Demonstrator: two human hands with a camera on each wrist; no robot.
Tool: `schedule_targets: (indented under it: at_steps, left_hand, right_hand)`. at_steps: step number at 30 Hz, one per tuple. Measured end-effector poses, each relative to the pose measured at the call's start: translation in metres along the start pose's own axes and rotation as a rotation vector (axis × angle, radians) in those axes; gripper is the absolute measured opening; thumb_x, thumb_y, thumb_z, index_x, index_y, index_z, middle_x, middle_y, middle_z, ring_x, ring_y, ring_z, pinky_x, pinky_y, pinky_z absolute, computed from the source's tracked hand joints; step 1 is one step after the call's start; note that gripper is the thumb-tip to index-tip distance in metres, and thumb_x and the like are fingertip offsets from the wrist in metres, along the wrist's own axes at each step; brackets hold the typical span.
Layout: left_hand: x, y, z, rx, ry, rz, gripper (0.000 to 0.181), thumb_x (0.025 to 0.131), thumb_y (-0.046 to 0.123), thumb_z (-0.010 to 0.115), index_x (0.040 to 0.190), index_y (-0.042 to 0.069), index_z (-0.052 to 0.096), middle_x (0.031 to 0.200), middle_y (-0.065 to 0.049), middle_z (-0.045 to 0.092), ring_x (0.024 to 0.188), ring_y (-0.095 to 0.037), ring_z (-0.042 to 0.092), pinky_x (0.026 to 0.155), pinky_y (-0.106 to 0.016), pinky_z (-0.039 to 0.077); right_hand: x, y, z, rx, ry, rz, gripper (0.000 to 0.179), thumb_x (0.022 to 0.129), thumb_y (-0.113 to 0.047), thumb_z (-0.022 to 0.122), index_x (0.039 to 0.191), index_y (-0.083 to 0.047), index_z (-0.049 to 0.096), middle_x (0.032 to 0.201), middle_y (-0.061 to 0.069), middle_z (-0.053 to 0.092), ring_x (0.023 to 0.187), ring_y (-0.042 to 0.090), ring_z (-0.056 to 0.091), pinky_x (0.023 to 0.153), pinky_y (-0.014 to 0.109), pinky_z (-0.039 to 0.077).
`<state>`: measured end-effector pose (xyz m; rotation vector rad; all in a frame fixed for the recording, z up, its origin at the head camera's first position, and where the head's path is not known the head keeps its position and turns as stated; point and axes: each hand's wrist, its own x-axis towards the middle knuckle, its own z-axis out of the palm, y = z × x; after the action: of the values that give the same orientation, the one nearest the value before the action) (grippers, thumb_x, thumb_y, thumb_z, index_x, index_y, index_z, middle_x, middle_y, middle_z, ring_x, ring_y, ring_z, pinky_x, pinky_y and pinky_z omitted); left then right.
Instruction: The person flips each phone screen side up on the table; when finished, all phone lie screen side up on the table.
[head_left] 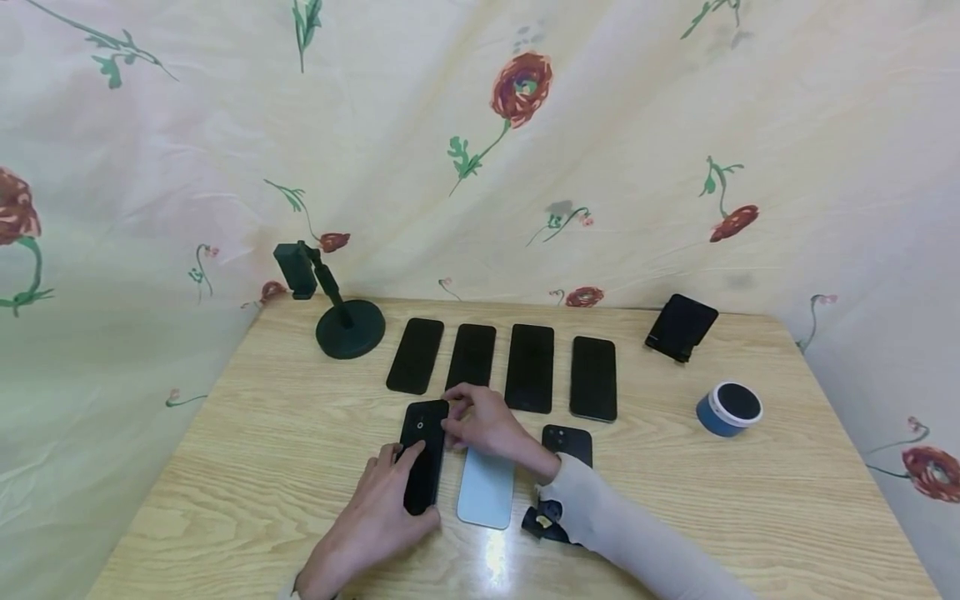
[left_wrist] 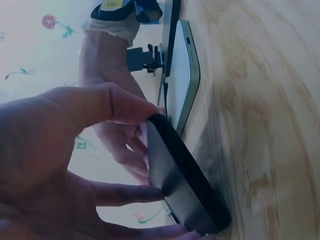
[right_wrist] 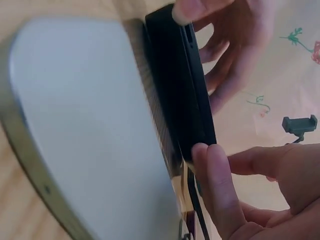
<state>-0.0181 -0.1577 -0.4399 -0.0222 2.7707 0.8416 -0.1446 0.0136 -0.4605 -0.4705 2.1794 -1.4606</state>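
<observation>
A black phone lies back side up between the two hands, a small round mark near its far end. My left hand grips its near part, thumb at the near right corner and fingers across the back and left edge. At the far right corner, my right hand pinches the edge with its fingertips, shown closely in the right wrist view. In the left wrist view the black phone looks tilted over the wood, with a shadow beneath. Beside it lies a white phone, its far part hidden under the right hand.
Several dark phones lie in a row farther back. A dark phone with camera lenses is partly covered by the right sleeve. A phone stand is back left; a small black stand and a blue-white round speaker are right.
</observation>
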Motion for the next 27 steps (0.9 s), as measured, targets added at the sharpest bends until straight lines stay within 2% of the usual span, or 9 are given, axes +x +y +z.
schedule_targets:
  at_steps: [5, 12, 15, 21, 23, 27]
  left_hand:
    - [-0.001, -0.001, 0.001, -0.013, -0.012, -0.011, 0.086, 0.078, 0.033, 0.078, 0.155, 0.010, 0.045, 0.145, -0.020, 0.050, 0.112, -0.029, 0.053, 0.089, -0.044, 0.049]
    - [0.000, -0.003, -0.004, -0.039, 0.037, 0.031, 0.089, 0.077, 0.030, 0.077, 0.157, 0.011, 0.043, 0.141, -0.016, 0.056, 0.107, -0.025, 0.058, 0.090, -0.043, 0.050]
    - [0.001, -0.003, -0.007, -0.055, 0.022, 0.038, 0.089, 0.077, 0.029, 0.078, 0.157, 0.012, 0.042, 0.139, -0.015, 0.057, 0.101, -0.022, 0.058, 0.085, -0.039, 0.050]
    - [-0.001, -0.002, -0.010, -0.086, -0.033, 0.014, 0.091, 0.080, 0.030, 0.077, 0.160, 0.013, 0.038, 0.142, -0.016, 0.054, 0.098, -0.023, 0.058, 0.081, -0.039, 0.050]
    - [-0.002, -0.002, -0.010, -0.088, -0.034, 0.011, 0.090, 0.080, 0.030, 0.078, 0.159, 0.014, 0.038, 0.142, -0.016, 0.055, 0.099, -0.024, 0.058, 0.083, -0.040, 0.050]
    - [-0.002, -0.003, -0.010, -0.083, -0.017, 0.001, 0.088, 0.079, 0.031, 0.079, 0.158, 0.018, 0.042, 0.141, -0.012, 0.057, 0.102, -0.024, 0.058, 0.086, -0.042, 0.050]
  right_hand:
    - [-0.005, 0.000, 0.005, 0.074, 0.007, -0.001, 0.042, 0.098, 0.004, 0.060, 0.141, 0.002, 0.057, 0.106, 0.018, 0.069, 0.068, 0.017, 0.075, 0.064, 0.034, 0.063]
    - [-0.006, -0.002, 0.006, 0.168, 0.017, -0.019, 0.054, 0.099, 0.004, 0.060, 0.151, 0.001, 0.045, 0.111, 0.022, 0.069, 0.074, 0.018, 0.075, 0.066, 0.034, 0.064]
    - [-0.006, -0.004, 0.006, 0.196, 0.000, -0.004, 0.053, 0.100, 0.004, 0.059, 0.151, 0.001, 0.044, 0.114, 0.023, 0.068, 0.077, 0.022, 0.077, 0.069, 0.035, 0.064]
    - [-0.008, -0.003, 0.009, 0.218, -0.052, 0.024, 0.058, 0.098, 0.007, 0.059, 0.153, 0.003, 0.041, 0.117, 0.025, 0.066, 0.082, 0.026, 0.077, 0.072, 0.037, 0.065]
    - [-0.009, -0.001, 0.010, 0.209, -0.070, 0.037, 0.062, 0.097, 0.006, 0.061, 0.155, 0.003, 0.038, 0.118, 0.025, 0.067, 0.082, 0.023, 0.077, 0.073, 0.036, 0.064]
    - [-0.010, 0.001, 0.014, 0.190, -0.114, 0.052, 0.070, 0.096, 0.004, 0.066, 0.158, 0.005, 0.033, 0.118, 0.026, 0.069, 0.082, 0.028, 0.078, 0.073, 0.034, 0.064]
